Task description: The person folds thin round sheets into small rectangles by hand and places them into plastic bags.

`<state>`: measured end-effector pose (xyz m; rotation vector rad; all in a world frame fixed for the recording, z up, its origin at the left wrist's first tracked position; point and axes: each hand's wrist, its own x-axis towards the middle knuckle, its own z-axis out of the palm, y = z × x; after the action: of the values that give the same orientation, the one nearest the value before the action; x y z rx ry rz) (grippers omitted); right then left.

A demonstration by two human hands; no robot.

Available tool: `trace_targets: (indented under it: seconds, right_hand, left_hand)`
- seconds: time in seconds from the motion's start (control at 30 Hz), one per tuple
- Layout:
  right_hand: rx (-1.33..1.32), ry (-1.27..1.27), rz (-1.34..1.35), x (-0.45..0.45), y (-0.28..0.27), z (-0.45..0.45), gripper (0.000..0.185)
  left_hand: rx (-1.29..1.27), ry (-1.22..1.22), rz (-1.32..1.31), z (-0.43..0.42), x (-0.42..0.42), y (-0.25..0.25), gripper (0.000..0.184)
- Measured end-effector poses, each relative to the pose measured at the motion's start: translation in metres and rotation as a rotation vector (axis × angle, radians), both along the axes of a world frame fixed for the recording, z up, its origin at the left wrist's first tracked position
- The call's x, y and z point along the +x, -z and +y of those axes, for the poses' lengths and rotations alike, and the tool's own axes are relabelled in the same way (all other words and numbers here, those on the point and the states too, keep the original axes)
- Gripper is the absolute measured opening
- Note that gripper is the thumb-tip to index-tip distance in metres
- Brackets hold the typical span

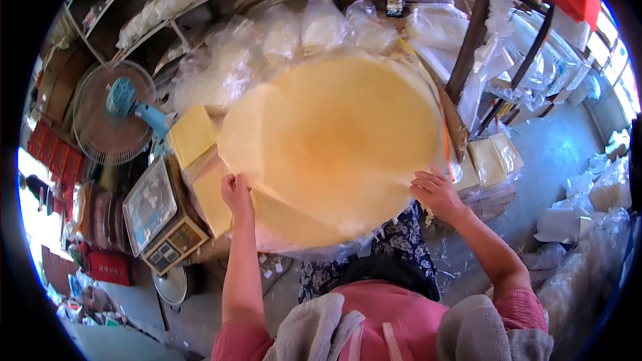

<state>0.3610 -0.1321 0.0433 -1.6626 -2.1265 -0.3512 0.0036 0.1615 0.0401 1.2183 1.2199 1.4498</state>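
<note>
A large, round, thin pale-yellow sheet (334, 140) fills the middle of the head view, darker tan at its centre. A paler fold or overlapping layer runs along its left and lower left side. My left hand (237, 195) is closed in a pinch on the sheet's left lower edge. At the right lower edge, my right hand (438, 194) has its fingers closed on the rim, thumb partly hidden. Folded yellow sheets (192, 137) lie in a stack just left of the round sheet, with another yellow stack (214, 197) below it.
A weighing scale (167, 217) stands at the left, with a blue fan (122, 100) behind it. Clear plastic bags (281, 33) line the back. Bagged yellow sheets (495, 159) sit to the right, near a dark post (471, 33). A phone (394, 1) stands at the back.
</note>
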Motion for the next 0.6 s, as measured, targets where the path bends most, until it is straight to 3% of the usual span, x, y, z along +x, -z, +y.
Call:
trace_targets:
  seconds: [0.1, 0.23, 0.33, 0.43, 0.5, 0.53, 0.6]
  right_hand:
    - [-0.058, -0.020, -0.003, -0.009, -0.004, -0.004, 0.023]
    - [-0.127, -0.042, 0.214, -0.010, -0.009, -0.008, 0.025]
    - [-0.159, 0.040, 0.498, -0.004, -0.003, -0.005, 0.024]
    - [-0.185, 0.313, 0.867, 0.004, 0.016, -0.003, 0.020]
    - [-0.180, 0.473, 1.188, 0.010, 0.029, 0.006, 0.018]
    - [-0.222, 0.532, 1.182, 0.011, 0.022, 0.005, 0.014]
    - [-0.176, 0.530, 1.347, 0.017, 0.040, 0.006, 0.015]
  left_hand:
    - [-0.312, 0.043, -0.031, -0.011, -0.015, 0.016, 0.015]
    - [-0.580, 0.171, -0.152, -0.019, -0.026, -0.008, 0.013]
    - [-0.555, 0.238, 0.139, -0.002, -0.038, 0.003, 0.018]
    - [-0.404, 0.371, -0.375, 0.013, -0.022, -0.007, 0.033]
    - [-0.315, 0.526, -0.485, 0.015, 0.004, -0.031, 0.041]
    - [-0.265, 0.602, -0.539, 0.014, 0.020, -0.039, 0.046]
    - [0.067, 0.627, 0.185, 0.017, 0.055, -0.012, 0.052]
